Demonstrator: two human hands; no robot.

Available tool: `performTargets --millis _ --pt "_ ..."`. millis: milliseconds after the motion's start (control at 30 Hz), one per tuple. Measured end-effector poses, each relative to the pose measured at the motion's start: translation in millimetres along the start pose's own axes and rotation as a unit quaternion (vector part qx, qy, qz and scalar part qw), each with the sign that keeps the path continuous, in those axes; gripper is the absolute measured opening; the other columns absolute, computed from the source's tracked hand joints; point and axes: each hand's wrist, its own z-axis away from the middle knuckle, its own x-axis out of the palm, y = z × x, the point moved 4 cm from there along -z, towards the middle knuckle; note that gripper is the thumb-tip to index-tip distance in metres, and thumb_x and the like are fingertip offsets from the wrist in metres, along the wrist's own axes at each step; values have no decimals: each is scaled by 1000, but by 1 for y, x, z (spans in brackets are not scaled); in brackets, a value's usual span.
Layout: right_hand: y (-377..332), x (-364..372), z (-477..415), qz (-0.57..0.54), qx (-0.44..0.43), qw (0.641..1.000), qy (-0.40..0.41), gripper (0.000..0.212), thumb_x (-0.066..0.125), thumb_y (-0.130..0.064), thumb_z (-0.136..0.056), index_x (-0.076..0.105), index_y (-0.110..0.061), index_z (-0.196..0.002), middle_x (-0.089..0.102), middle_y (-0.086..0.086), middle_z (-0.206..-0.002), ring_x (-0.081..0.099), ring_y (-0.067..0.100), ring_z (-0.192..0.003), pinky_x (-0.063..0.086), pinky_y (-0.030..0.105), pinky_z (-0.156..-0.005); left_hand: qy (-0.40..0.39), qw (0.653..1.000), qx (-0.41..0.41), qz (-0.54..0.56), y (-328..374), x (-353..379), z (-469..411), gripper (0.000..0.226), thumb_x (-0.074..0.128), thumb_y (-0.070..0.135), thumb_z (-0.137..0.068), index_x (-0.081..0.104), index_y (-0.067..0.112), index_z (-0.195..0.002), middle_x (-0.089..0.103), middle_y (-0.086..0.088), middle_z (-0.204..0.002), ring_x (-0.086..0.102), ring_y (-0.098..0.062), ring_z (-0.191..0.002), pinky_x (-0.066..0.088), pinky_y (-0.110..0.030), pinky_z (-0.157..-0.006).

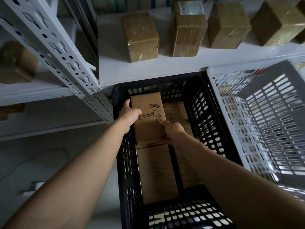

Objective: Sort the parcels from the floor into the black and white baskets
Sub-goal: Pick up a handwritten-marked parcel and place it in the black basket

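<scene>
A brown cardboard parcel (149, 119) with black handwriting sits inside the black basket (127, 162), at its far end. My left hand (129, 114) grips the parcel's left edge, fingers curled over its far corner. My right hand (173, 130) holds the parcel's near right corner. Under and beside it lie other marked parcels: one (156, 172) nearer me and another (177, 111) to the right. The white basket (214, 90) stands right of the black one; its contents are hard to make out.
A white metal shelf (165, 66) runs behind the baskets and carries several taped brown boxes (140, 37). A perforated shelf post (54, 47) slants at the left. More boxes sit on the left shelf (16, 63). Pale floor (49, 162) lies left of the black basket.
</scene>
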Motion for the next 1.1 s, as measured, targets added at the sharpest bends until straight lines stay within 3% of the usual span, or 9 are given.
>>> performTargets --millis 100,233,333,500,600,700,800,933,1100 --pt "-7 8 1 18 -16 1000 -6 45 54 -34 -91 55 -3 -123 62 14 -117 60 30 -105 52 44 -91 5 998 -36 43 -5 -3 1 78 56 10 -89 11 22 -151 29 -10 -153 37 -29 -134 29 -47 -112" --pt "-18 10 4 74 -65 995 -8 42 46 -33 -95 54 -6 -127 60 13 -124 58 30 -111 48 42 -96 1 997 -51 59 -8 -3 5 58 54 9 -89 34 12 -143 51 -7 -127 54 -22 -105 44 -36 -91" --pt "-30 10 7 102 -112 988 -2 39 37 -29 -98 54 -13 -129 57 11 -127 54 29 -114 45 38 -99 5 995 -63 84 -10 -2 11 13 54 9 -91 52 16 -101 56 -1 -93 55 -16 -80 48 -30 -69" --pt "-33 15 9 145 -117 982 -30 40 34 -29 -100 52 -10 -130 57 10 -128 54 26 -114 44 28 -92 4 992 -55 113 -10 -6 12 13 54 11 -92 51 18 -81 61 -7 -90 58 -17 -75 46 -27 -66" --pt "-36 9 17 154 -112 982 8 40 35 -28 -99 53 -7 -129 58 11 -119 55 28 -109 44 35 -93 21 992 -30 118 -2 -9 15 7 55 17 -93 56 19 -100 58 -8 -117 58 -20 -101 42 -29 -86" --pt "-49 -5 30 205 -148 966 54 36 32 -14 -100 49 -6 -131 52 16 -131 51 31 -118 43 32 -87 8 994 -2 111 9 -11 25 47 56 26 -93 44 12 -136 46 -5 -140 41 -23 -132 30 -32 -103" --pt "-62 -22 51 183 -201 960 69 29 36 -10 -98 55 0 -117 58 17 -119 55 32 -110 46 32 -82 21 993 38 114 24 -17 39 51 54 28 -94 39 12 -141 41 -5 -146 36 -22 -135 25 -34 -107" --pt "-74 -50 82 54 -225 968 95 36 36 -21 -99 45 -14 -64 48 1 -65 45 17 -65 35 22 -46 28 988 106 110 55 -22 64 45 50 27 -97 43 10 -138 48 -4 -136 40 -19 -129 27 -26 -93" --pt "-84 -71 128 -58 -274 954 110 34 41 -25 -96 46 -8 -67 37 1 -53 33 12 -46 22 14 -30 28 975 196 99 95 -21 106 41 47 28 -98 46 12 -135 47 -4 -139 44 -14 -120 32 -25 -93"
